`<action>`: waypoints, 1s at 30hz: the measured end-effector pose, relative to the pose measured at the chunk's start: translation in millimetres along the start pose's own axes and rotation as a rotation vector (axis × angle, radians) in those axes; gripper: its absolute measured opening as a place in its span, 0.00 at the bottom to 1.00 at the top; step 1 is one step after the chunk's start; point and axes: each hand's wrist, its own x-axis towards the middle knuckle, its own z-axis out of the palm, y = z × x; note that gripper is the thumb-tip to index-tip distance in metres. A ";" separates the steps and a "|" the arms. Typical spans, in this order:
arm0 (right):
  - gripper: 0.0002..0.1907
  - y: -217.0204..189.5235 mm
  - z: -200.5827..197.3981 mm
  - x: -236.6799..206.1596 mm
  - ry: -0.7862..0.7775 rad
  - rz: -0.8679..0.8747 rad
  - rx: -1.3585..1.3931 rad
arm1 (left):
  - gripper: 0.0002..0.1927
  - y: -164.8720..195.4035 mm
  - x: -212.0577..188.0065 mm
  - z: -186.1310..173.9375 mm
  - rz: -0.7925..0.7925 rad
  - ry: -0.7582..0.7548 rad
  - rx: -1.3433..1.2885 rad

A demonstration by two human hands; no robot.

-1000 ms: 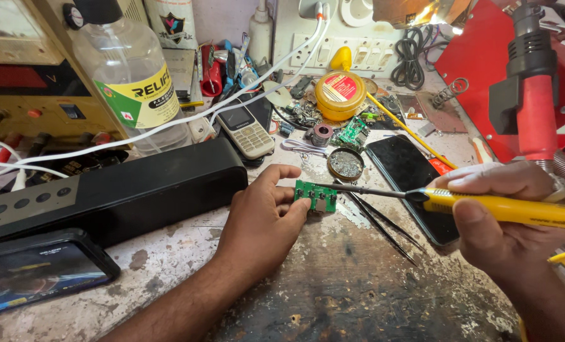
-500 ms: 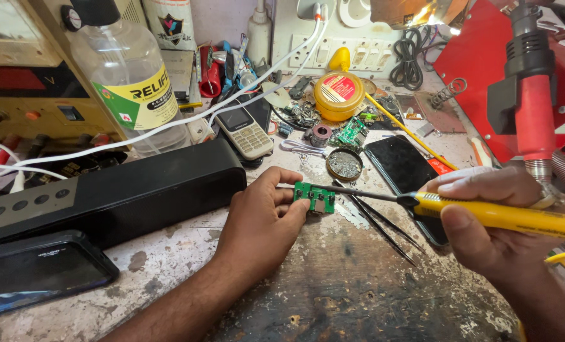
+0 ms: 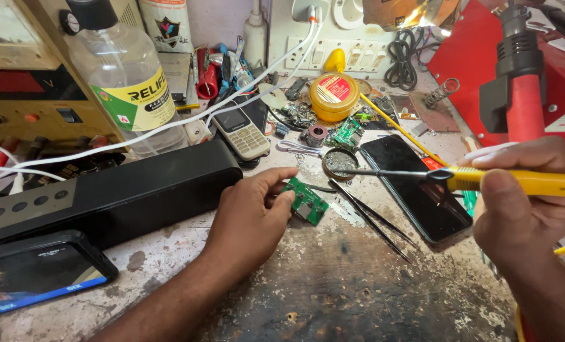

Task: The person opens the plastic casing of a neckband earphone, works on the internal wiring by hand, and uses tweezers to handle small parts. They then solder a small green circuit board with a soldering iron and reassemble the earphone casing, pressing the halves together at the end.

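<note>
Left hand point(image 3: 251, 212) pinches small green PCB point(image 3: 305, 204) flat on bench, just right of black speaker bar point(image 3: 105, 199). Right hand point(image 3: 523, 202) grips yellow soldering iron point(image 3: 485, 180), tip over solder tin point(image 3: 341, 163) beyond PCB. Risk: hot tip grazes phone point(image 3: 415, 183) or fingertips holding PCB; PCB may slip under tip pressure.

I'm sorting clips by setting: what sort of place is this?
Most likely a small electronics repair bench: the right hand holds a yellow soldering iron, the left hand steadies a green circuit board, and phones lie on the worn worktop.
</note>
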 end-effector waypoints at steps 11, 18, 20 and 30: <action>0.11 -18.7 10.0 -0.4 -0.160 0.070 -0.037 | 0.14 6.0 1.0 -1.7 -0.049 -0.036 -0.028; 0.11 -17.1 14.1 -3.9 -0.176 0.088 -0.031 | 0.15 5.3 1.4 -1.9 -0.055 -0.042 -0.025; 0.11 -16.1 14.9 -4.9 -0.179 0.080 -0.034 | 0.15 5.0 1.4 -2.0 -0.053 -0.043 -0.012; 0.12 -16.5 9.3 -3.4 -0.171 0.017 -0.075 | 0.14 4.2 1.0 -1.2 -0.024 -0.009 -0.019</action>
